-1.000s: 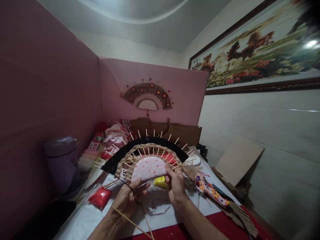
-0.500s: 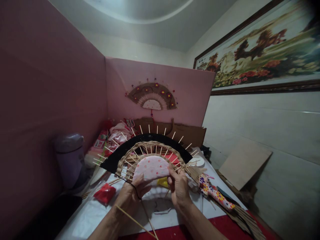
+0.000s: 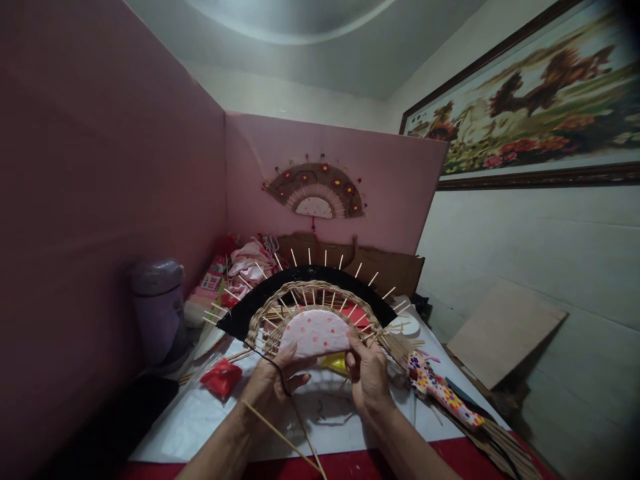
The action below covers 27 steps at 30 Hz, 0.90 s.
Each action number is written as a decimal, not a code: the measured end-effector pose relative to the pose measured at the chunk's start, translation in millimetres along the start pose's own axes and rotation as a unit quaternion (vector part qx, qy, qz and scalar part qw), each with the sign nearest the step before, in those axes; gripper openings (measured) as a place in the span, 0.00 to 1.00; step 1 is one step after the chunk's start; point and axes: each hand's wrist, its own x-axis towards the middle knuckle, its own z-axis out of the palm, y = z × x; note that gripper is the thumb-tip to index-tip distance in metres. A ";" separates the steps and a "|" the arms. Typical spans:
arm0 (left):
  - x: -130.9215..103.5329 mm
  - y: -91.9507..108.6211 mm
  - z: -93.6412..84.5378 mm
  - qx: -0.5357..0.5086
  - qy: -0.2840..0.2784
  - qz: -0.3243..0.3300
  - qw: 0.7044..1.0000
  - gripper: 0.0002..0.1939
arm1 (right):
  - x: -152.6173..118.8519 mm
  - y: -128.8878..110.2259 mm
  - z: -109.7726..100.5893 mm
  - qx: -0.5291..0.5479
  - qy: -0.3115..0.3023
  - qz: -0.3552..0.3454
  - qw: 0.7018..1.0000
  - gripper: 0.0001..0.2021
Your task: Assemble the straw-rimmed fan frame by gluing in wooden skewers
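Note:
A handmade fan (image 3: 316, 332) is held up in front of me above the table. Its half-round base is pale pink cloth with red dots; thin sticks radiate from it through a braided straw band and a black outer band. My left hand (image 3: 274, 375) grips the base's lower left corner, thumb on the front. On the lower right edge, my right hand (image 3: 367, 367) pinches it between thumb and fingers. A dark cord (image 3: 280, 371) runs from the fan's left side across my left hand. Two thin sticks (image 3: 287, 440) cross below, near my left wrist.
A red packet (image 3: 221, 379) and a yellow one (image 3: 335, 361) lie on the white sheet. Flowered cloth (image 3: 445, 390) rests on cardboard at right. A lidded purple container (image 3: 159, 313) stands left. A finished fan (image 3: 315, 190) hangs on the pink board.
The whole view has shifted slightly, so everything appears further right. Both hands keep the same hold on the fan; the fingers of my left hand look a little more spread.

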 end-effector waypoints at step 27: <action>1.3 3.3 -0.4 -0.016 0.030 -0.004 0.999 0.09 | 4.8 2.2 -2.9 0.026 0.017 -0.005 1.000 0.19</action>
